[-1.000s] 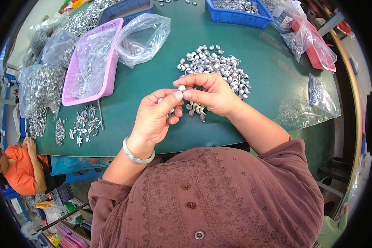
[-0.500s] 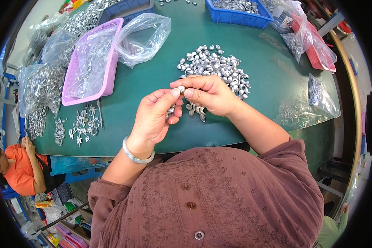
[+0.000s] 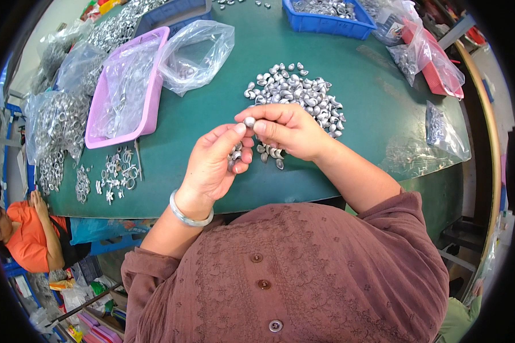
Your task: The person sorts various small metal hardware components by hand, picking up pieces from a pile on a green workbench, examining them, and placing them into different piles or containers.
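Observation:
A small, silvery, rounded metal piece [image 3: 249, 122] is pinched between the thumb of my left hand [image 3: 206, 166] and the fingers of my right hand [image 3: 296, 132]. More silvery pieces [image 3: 233, 154] sit in the curled fingers of my left hand. Under and beyond my right hand lies a heap of silvery, shell-shaped metal pieces [image 3: 303, 91] on the green tabletop [image 3: 212, 137]. A few of them [image 3: 272, 152] show just below that hand. Both hands hover over the near part of the table.
Left stands a pink basket [image 3: 153, 103] holding plastic bags. Bags of metal rings [image 3: 57, 123] and loose rings [image 3: 119, 171] lie beside it. A blue tray [image 3: 326, 27] and a red basket [image 3: 440, 77] are at the back right. A person in orange [image 3: 28, 240] sits at left.
The piece between my fingertips has turned slightly and now shows a smoother, rounder side. Both hands stay in nearly the same place.

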A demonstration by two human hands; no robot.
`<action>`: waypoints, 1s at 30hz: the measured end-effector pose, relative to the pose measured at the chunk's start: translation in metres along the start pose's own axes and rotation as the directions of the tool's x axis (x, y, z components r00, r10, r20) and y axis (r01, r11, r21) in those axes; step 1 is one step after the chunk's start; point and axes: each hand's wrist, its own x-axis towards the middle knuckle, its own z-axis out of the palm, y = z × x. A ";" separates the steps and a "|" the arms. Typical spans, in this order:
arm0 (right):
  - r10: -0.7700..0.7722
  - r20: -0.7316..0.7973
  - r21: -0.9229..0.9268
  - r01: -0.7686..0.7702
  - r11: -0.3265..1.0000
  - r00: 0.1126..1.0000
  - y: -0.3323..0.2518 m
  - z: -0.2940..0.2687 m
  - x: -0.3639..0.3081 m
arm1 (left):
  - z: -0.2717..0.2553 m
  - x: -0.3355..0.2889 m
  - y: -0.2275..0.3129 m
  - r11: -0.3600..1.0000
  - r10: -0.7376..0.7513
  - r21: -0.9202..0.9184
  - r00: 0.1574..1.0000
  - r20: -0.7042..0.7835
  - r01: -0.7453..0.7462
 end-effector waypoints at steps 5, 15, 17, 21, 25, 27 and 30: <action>0.188 -0.329 0.072 -0.174 0.982 0.926 -0.026 -0.023 0.028 | -0.012 0.004 0.001 0.975 -0.113 -0.190 0.993 0.017 0.115; -0.065 -0.832 -0.175 -0.150 0.973 0.552 -0.116 -0.237 0.086 | 0.002 0.007 -0.005 0.769 -0.047 -0.562 0.904 0.426 0.304; -0.111 -0.746 -0.265 -0.140 0.954 0.657 -0.087 -0.188 0.117 | -0.005 0.010 -0.001 0.751 0.011 -0.616 0.928 0.373 0.239; -0.088 -0.244 -0.539 -0.059 0.840 0.966 -0.070 -0.065 0.084 | -0.020 -0.003 0.005 0.737 0.077 -0.669 0.971 0.224 0.096; -0.051 0.199 -0.711 0.180 0.680 0.979 -0.060 -0.004 0.020 | -0.013 -0.002 0.004 0.750 0.053 -0.652 0.972 0.230 0.113; -0.151 0.280 -0.798 0.317 0.512 0.948 -0.053 0.008 0.009 | -0.010 -0.002 0.005 0.801 0.013 -0.587 0.977 0.212 0.116; -0.202 0.247 -0.824 0.316 0.470 0.948 -0.042 0.012 0.006 | -0.013 -0.002 0.001 0.798 0.018 -0.586 0.965 0.261 0.144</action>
